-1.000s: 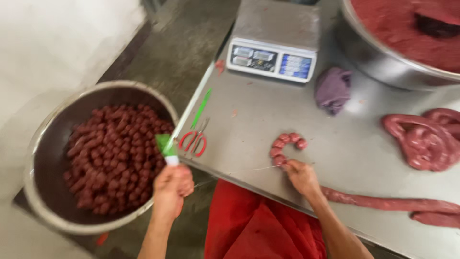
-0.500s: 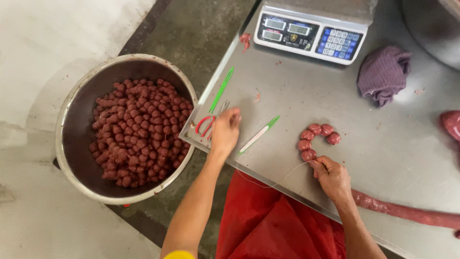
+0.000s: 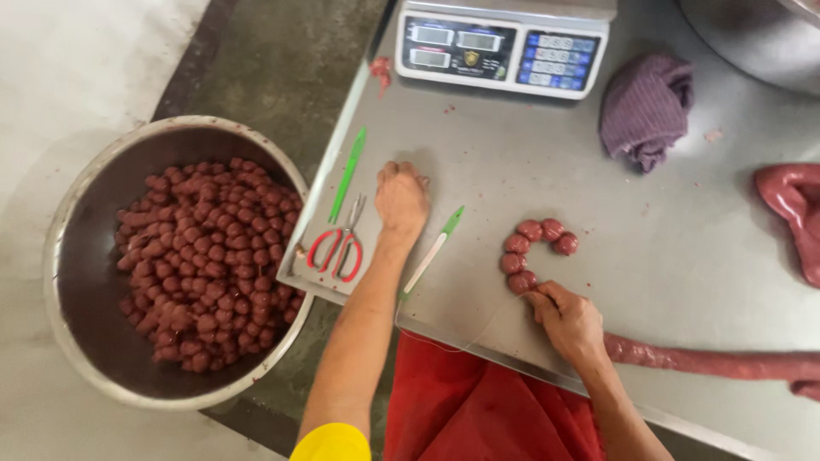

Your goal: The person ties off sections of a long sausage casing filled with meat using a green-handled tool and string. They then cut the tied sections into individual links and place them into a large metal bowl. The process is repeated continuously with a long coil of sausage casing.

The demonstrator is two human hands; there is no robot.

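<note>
While the left hand lies flat on the steel table, fingers together and pointing away from the body with nothing in them that I can see, the right hand works at the near edge, its fingers curled and pinching the sausage at the lowest link of a short curved chain. Beyond those fingertips the finished round links arc upward; behind the palm the unlinked casing trails off to the right along the table edge, probably laid straight so it feeds without tangling. Just right of the left wrist lies a green-tipped white tool, and left of the knuckles sit red-handled scissors and a green stick, all within easy reach. Farther left, below table level, a big metal bowl holds many separate red balls. A scale and purple cloth lie beyond the fingertips.
</note>
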